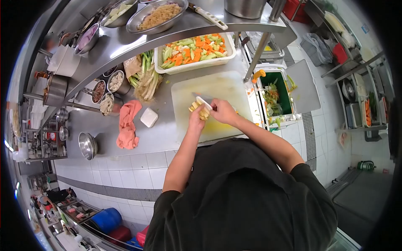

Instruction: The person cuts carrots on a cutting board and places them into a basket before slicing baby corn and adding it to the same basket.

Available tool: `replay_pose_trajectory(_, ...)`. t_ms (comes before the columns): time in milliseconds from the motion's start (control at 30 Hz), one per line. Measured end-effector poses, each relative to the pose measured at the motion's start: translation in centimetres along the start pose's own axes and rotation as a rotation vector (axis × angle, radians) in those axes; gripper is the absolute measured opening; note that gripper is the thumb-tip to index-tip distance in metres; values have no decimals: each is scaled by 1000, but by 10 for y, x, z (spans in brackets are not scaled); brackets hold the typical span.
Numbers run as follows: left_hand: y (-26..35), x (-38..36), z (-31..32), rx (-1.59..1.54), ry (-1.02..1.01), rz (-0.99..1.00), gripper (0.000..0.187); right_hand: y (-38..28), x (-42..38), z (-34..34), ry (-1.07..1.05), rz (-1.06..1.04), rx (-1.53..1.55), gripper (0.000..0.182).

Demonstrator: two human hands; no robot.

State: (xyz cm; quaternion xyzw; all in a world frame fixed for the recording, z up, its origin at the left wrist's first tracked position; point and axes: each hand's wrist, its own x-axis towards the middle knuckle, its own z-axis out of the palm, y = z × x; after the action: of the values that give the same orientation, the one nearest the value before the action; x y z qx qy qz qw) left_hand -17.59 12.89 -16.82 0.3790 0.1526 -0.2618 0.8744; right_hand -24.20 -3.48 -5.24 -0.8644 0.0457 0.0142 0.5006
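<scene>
Over the white cutting board (184, 90), my left hand (196, 122) is closed around a clump of pale yellow vegetable pieces (195, 106). Just beside it, my right hand (224, 112) grips a knife (203, 102) with a white handle; its short blade points up and to the left, close to the clump. Yellowish juice stains the board below both hands. Behind the board stands a white basket (231, 53) heaped with cut orange and green vegetables (192, 52). Green onions (144, 77) with their roots lie to its left.
A pink cloth (129, 123), a white block (149, 117) and a steel bowl (87, 146) sit on the counter at left. Above runs a steel shelf (121, 44) with filled bowls. At right is an open scrap bin (274, 94).
</scene>
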Motion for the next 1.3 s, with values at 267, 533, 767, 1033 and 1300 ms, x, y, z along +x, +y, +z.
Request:
replay_pose_trajectory(267,19,-15,23,78,1,22,56,-2,9,13,97,17,-71,20)
replay_pose_trajectory(533,25,-4,28,497,52,216,53,-8,3,17,335,-139,-194,16)
replay_pose_trajectory(767,21,2,43,854,48,317,52,8,-4,13,382,-38,-166,14)
replay_pose_trajectory(1033,25,-16,50,829,48,351,47,-2,-17,6,313,-40,-61,13)
replay_pose_trajectory(1300,20,-1,33,876,-145,170,56,22,-29,-4,460,68,-67,12)
